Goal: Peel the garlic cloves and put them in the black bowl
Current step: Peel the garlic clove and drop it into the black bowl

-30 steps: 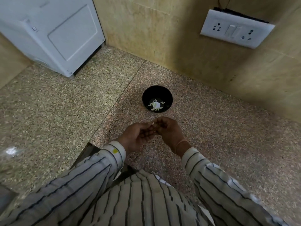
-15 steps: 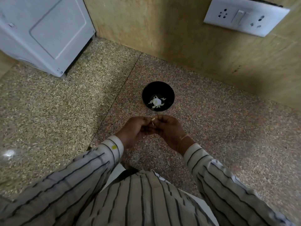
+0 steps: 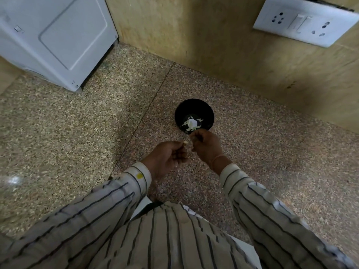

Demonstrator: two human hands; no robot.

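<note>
Pinched at fingertip end of left hand (image 3: 169,158): small pale garlic clove (image 3: 185,142), held in air just short of round black bowl (image 3: 194,101), not in it yet. Can't tell at this res whether fully peeled or w/ skin left on. Just beside, apart from clove by a narrow gap: right hand (image 3: 206,146), fingers curled in, knuckles overlapping bowl's near rim in view; can't tell whether pinching a scrap of skin or nothing. In bowl bottom already: white heap of garlic pieces (image 3: 191,123), poss. w/ bits of skin mixed in, too small to sort. Bowl set on speckled brown-grey stone surface (image 3: 272,162), near beige tiled wall (image 3: 213,45). White boxy appliance (image 3: 58,35) far left, white socket-and-switch plate (image 3: 303,20) up on wall at right, striped shirt sleeves (image 3: 262,200) in foreground. Judged stage: peel done or nearly, drop into bowl next. Risks: clove tiny & prob. slick, so easy to lose from a fingertip pinch & roll off across stone; letting go too early = landing short of near rim, w/ left hand not over bowl yet; right hand so close to rim = chance of nudging a light bowl; leftover skin going in w/ clove if not checked first.
</note>
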